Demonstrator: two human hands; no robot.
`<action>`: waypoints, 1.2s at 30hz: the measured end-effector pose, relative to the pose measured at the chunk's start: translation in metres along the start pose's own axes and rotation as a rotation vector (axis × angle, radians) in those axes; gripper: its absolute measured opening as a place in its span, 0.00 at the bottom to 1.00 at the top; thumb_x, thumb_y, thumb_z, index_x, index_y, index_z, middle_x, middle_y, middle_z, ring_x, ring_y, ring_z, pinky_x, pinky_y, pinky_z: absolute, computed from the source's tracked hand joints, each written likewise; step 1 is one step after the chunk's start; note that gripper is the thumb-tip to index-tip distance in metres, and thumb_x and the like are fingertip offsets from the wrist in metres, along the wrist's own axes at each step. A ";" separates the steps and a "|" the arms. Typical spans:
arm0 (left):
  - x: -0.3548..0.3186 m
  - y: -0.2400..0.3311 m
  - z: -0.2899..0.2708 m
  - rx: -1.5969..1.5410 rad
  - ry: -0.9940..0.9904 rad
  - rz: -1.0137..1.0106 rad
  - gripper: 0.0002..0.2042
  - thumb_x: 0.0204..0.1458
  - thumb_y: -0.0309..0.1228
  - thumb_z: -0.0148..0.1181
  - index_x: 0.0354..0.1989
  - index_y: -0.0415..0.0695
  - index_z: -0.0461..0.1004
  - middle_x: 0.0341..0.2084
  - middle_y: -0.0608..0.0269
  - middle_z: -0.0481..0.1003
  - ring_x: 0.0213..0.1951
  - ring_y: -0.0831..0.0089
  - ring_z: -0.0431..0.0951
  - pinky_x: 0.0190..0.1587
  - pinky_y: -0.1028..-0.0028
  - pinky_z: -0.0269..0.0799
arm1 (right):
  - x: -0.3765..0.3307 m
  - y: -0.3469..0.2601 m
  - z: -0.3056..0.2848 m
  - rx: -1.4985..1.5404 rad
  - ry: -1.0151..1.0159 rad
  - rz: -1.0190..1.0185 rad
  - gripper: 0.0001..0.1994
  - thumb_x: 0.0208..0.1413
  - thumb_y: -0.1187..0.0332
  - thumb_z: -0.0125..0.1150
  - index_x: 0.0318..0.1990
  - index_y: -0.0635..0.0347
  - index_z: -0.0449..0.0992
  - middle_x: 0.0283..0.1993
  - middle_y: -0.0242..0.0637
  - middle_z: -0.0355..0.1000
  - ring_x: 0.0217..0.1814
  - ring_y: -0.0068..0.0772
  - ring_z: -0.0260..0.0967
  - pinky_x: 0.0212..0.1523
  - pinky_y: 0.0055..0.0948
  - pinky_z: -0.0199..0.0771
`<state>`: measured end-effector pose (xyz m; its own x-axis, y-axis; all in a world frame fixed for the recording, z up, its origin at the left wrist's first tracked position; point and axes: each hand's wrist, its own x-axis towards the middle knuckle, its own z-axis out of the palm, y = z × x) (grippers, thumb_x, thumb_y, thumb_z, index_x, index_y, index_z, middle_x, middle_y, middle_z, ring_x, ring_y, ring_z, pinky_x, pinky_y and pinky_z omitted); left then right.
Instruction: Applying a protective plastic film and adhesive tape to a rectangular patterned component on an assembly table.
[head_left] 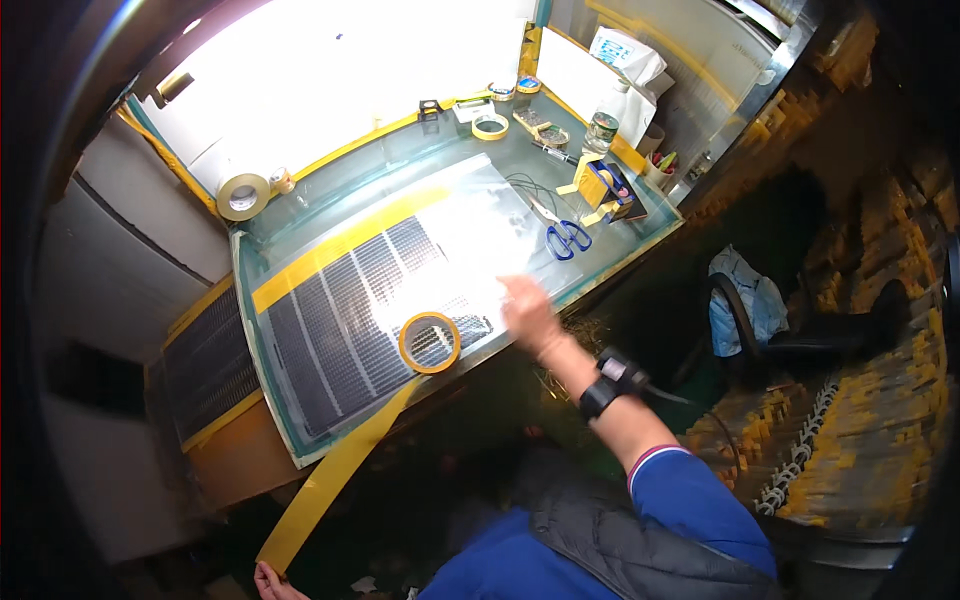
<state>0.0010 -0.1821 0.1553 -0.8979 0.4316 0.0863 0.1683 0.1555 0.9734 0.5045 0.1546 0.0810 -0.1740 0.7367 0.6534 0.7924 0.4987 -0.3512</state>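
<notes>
My left hand (275,583), at the lower left, pinches the end of a long strip of yellow adhesive tape (325,490). The strip slants up toward a tape roll (403,345) at the near edge of the glass-topped table. That roll rests on a dark gridded sheet (335,330), which has a yellow tape band (350,245) along its far edge. Over the sheet's bright right side is my right hand (528,312), to the right of the roll. Motion and glare smear its fingers, and nothing held can be made out.
Blue-handled scissors (568,240) lie right of the sheet, near a tape dispenser (608,190). A clear bottle (603,125) and several tape rolls stand farther back. Another large roll (243,197) is at the back left. A chair (800,335) stands at the right.
</notes>
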 end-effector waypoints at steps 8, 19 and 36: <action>-0.095 0.041 0.008 -0.024 0.199 0.016 0.10 0.46 0.27 0.66 0.32 0.32 0.75 0.29 0.57 0.75 0.31 0.70 0.70 0.36 0.72 0.66 | 0.018 0.177 -0.007 -0.328 -0.255 0.602 0.18 0.48 0.60 0.63 0.39 0.63 0.68 0.44 0.50 0.65 0.50 0.50 0.62 0.52 0.42 0.64; -0.196 0.076 -0.028 -0.029 0.292 -0.024 0.08 0.57 0.34 0.55 0.40 0.43 0.72 0.32 0.69 0.73 0.31 0.84 0.68 0.31 0.83 0.58 | -0.032 0.124 -0.094 1.322 -0.440 0.628 0.17 0.42 0.77 0.68 0.36 0.61 0.65 0.36 0.40 0.71 0.37 0.26 0.72 0.40 0.21 0.73; -0.272 0.112 -0.025 0.002 0.410 -0.094 0.08 0.59 0.32 0.51 0.41 0.41 0.69 0.31 0.67 0.72 0.27 0.86 0.65 0.28 0.84 0.57 | -0.174 -0.006 0.107 1.747 -1.332 0.630 0.22 0.45 0.52 0.68 0.40 0.60 0.73 0.36 0.29 0.70 0.39 0.19 0.65 0.42 0.18 0.66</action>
<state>0.2536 -0.3044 0.2465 -0.9969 0.0261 0.0744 0.0779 0.1792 0.9807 0.4675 0.0722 -0.1029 -0.9350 0.3260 -0.1396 -0.0910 -0.6011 -0.7939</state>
